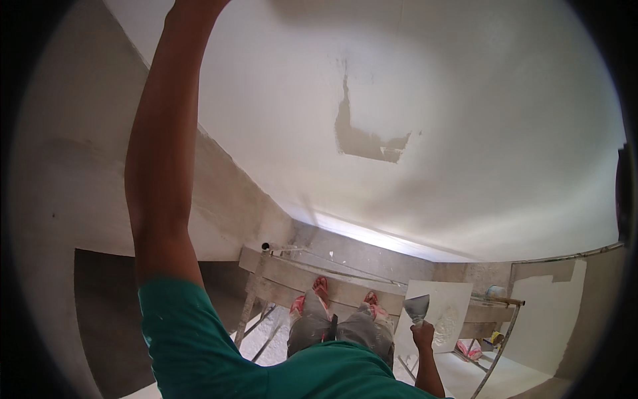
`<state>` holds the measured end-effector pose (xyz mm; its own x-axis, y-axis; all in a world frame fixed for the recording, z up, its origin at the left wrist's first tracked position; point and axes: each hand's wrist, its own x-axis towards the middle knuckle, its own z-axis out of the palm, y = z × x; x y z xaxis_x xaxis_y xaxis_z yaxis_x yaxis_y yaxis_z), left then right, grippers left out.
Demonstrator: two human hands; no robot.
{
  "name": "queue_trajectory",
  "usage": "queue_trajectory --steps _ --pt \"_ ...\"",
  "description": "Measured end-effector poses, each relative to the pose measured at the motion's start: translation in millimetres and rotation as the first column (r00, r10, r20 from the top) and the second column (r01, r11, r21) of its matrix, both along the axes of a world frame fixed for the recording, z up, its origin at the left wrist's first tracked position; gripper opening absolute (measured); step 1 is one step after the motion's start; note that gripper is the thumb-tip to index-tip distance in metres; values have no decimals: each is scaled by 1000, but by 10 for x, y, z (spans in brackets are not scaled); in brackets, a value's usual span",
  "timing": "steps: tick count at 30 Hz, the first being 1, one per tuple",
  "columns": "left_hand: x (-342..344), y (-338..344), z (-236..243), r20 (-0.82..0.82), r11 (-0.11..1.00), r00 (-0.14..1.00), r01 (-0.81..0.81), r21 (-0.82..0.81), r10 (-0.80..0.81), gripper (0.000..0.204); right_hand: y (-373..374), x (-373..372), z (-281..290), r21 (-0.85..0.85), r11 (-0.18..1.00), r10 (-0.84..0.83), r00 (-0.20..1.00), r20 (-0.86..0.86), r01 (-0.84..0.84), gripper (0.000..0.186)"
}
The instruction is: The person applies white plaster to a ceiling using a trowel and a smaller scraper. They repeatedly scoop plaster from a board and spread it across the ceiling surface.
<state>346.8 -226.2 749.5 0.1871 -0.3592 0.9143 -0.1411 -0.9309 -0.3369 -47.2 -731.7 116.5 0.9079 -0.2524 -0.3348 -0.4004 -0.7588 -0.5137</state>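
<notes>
My left arm is raised along the left side, and only the base of my left hand shows at the top edge. Its fingers are cut off by the frame. Low on the right, my right hand is closed around the handle of a wide putty knife, its blade pointing up. Behind the knife lies a pale board smeared with white putty. Before me stands a white-coated wall with a bare grey patch of jagged outline.
I stand on a scaffold plank with metal tube frames at its ends. A small tub sits right of the board, and a red-and-white bag lies lower. A grey side wall with a dark opening is at left.
</notes>
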Motion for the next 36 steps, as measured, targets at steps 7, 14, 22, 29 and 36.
queue_trajectory --steps 7,14,22,29,36 --pt "38 -323 -1711 -57 990 992 -121 -79 117 66 -393 233 -8 -27 1000 -9 994 -109 6 21" --pt "122 -492 -3767 -143 984 986 -108 -142 87 78 -831 296 -547 -69 997 24 987 -156 -35 21" --pt "205 -848 -6044 -412 935 911 -130 -329 -18 83 -1187 20 -959 -111 994 -27 973 -227 2 22" --pt "-569 -800 -5705 -653 918 757 -230 -322 -40 68 -1103 12 -850 -139 986 67 987 -146 -87 31" --pt "-276 -557 -2210 -137 958 990 -10 -285 -30 70 -715 346 -497 -103 964 249 968 13 -246 29"
